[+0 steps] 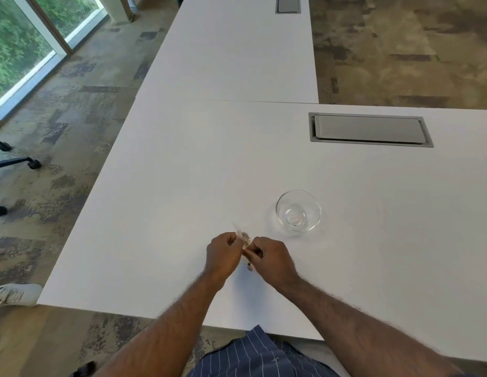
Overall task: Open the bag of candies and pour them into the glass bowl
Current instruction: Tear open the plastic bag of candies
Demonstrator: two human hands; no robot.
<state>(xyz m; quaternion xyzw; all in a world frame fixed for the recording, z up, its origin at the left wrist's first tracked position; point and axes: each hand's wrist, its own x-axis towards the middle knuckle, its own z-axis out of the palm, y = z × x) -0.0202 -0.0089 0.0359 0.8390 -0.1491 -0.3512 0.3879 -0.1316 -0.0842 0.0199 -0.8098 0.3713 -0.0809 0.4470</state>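
A small clear plastic bag of candies (245, 242) is pinched between both hands just above the white table (169, 186). My left hand (222, 254) grips its left side and my right hand (268, 258) grips its right side, fingers closed on the film. A bit of dark candy shows at the bag's lower end, between the hands. Most of the bag is hidden by my fingers. The glass bowl (298, 210) stands upright and empty on the table, a short way beyond and to the right of my right hand.
A grey cable hatch (370, 129) is set into the table at the back right. A second table joins at the far side. Chair wheels (33, 163) and a shoe (16, 293) are on the carpet to the left, by the window.
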